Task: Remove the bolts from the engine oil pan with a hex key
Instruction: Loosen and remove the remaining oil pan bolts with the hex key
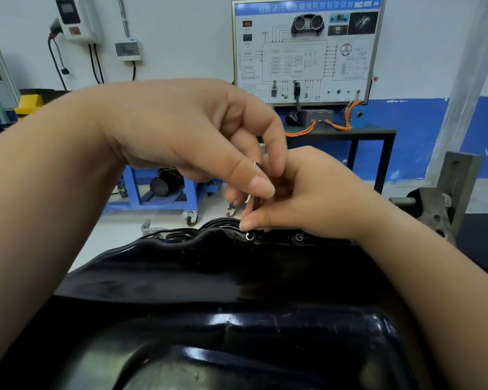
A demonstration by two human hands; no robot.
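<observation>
Near the middle of the frame, the left hand [197, 136] and right hand [307, 198] pinch closed around the thin metal hex key [255, 202], which stands upright just above a round bolt [249, 236] on the shiny black oil pan's [209, 277] far rim.

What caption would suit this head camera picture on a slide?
Both hands, left hand and right hand, steady a hex key over a bolt on the black oil pan rim.
</observation>
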